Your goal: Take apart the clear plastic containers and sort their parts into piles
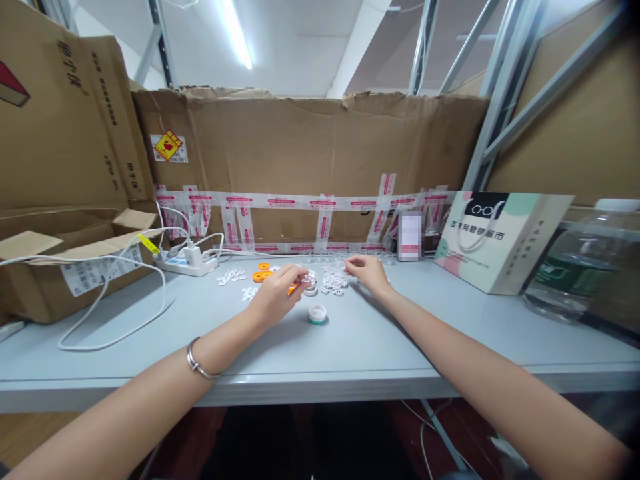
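Observation:
My left hand (pixel 279 291) is over the middle of the table, thumb and fingers drawn together; what they hold, if anything, is too small to name. Orange round pieces (pixel 262 275) lie behind and beside it, partly hidden. To the right, my right hand (pixel 369 273) makes a pinch at the edge of a pile of small white parts (pixel 334 283); its fingertips are too small to read. A white ring-like piece (pixel 311 291) sits by my left fingertips. In front of both hands stands a small round tub (pixel 317 315), white above and green below.
Small white pieces (pixel 231 277) are scattered left, near a power strip (pixel 193 263) with white cables. Clear round pieces (pixel 327 256) line the back, beside an upright phone-like card (pixel 410 237). A paper bag (pixel 493 243) and a water bottle (pixel 570 267) stand right; an open carton (pixel 75 267) left.

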Motion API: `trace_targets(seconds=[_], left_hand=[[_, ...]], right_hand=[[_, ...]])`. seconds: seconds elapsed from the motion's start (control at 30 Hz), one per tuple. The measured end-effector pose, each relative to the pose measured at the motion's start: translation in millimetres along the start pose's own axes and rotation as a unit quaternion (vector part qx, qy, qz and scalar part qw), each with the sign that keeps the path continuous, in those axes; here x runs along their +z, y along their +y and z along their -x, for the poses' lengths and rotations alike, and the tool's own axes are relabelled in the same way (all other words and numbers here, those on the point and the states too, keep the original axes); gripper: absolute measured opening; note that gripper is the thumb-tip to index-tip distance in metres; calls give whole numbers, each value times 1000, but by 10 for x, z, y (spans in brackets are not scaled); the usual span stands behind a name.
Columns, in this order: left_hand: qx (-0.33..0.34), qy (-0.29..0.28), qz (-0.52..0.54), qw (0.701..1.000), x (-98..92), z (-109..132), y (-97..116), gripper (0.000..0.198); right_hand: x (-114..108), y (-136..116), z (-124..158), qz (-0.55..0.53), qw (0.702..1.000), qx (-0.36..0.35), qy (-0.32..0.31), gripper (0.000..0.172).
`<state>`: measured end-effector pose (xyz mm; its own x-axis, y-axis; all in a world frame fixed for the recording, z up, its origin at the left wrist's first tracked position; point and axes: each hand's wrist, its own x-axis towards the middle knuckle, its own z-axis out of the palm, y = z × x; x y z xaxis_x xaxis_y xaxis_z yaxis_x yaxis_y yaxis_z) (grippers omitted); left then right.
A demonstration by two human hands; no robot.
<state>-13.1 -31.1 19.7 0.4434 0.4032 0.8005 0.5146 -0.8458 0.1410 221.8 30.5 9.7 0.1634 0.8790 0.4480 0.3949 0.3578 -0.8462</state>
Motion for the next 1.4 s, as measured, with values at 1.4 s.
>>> trace_targets(seconds=[1.4], left_hand=[[-115, -262, 95, 954, -76, 24, 18, 55]], right_hand=[[-119, -524, 430, 107, 934, -88, -330, 39]])
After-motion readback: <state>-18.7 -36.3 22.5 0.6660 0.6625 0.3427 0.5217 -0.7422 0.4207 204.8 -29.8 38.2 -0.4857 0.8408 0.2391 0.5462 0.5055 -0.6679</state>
